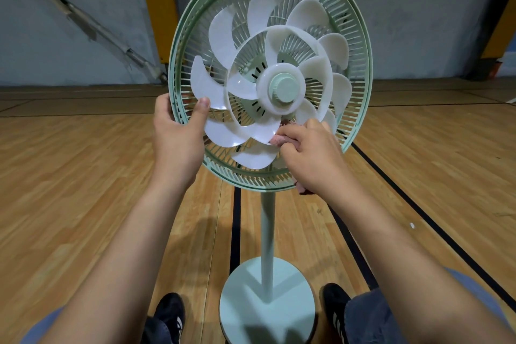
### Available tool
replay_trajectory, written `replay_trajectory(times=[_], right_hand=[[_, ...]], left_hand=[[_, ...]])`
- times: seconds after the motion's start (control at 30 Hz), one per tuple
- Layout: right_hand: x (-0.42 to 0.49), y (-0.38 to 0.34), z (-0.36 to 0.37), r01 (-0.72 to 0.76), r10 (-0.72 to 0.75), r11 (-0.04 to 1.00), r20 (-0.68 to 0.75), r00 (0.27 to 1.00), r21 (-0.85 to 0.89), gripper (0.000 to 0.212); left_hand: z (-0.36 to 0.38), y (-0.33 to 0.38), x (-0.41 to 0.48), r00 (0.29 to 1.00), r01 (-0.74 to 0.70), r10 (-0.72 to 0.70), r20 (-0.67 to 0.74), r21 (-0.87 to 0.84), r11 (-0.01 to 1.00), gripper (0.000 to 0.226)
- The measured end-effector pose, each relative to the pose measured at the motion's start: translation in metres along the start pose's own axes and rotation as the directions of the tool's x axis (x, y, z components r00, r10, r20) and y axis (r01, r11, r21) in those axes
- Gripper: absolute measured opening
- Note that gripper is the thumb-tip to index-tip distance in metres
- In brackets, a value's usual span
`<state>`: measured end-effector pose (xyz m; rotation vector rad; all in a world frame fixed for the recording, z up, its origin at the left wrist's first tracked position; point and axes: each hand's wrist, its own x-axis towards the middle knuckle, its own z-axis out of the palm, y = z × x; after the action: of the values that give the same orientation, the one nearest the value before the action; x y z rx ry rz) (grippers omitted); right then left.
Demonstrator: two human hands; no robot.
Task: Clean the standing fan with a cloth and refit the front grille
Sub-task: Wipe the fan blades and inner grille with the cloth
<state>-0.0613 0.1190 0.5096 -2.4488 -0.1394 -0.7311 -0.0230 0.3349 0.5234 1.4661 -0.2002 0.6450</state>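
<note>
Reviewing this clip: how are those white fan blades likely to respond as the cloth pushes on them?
The white blades look thin and translucent, so they probably flex under pressure. Mounted on the hub, they would likely spin away from the cloth; the left hand, thumb on a blade, seems to brace against that.

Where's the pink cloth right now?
In the head view, the pink cloth is bunched in the right hand, pressed against the lower white blades, just below the hub.

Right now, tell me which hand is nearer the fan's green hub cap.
Right. The right hand, holding the pink cloth, sits just below the hub cap; the left hand grips the grille rim, farther left.
</note>
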Motion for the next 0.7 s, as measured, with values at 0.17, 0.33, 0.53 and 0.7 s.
replay_trajectory(times=[0.17,0.33,0.53,0.7], right_hand=[[0.004,0.014,-0.004,0.027,-0.06,0.967,-0.125,0.99,-0.252,0.03],[0.003,0.026,-0.006,0.086,-0.162,0.941,-0.213,0.963,-0.328,0.031],[0.007,0.031,-0.01,0.159,-0.273,0.934,-0.353,0.895,-0.319,0.031],[0.007,0.035,-0.012,0.15,-0.272,0.936,-0.384,0.883,-0.317,0.036]], left_hand=[[0.002,0.001,0.0,1.0,0.008,-0.008,0.014,-0.025,1.0,0.021],[0.001,-0.002,0.002,1.0,0.018,-0.017,0.01,-0.045,0.999,0.024],[-0.003,-0.002,0.004,1.0,0.023,-0.022,0.012,-0.055,0.998,0.021],[-0.003,0.0,0.002,0.999,0.034,-0.034,0.018,-0.039,0.999,0.021]])
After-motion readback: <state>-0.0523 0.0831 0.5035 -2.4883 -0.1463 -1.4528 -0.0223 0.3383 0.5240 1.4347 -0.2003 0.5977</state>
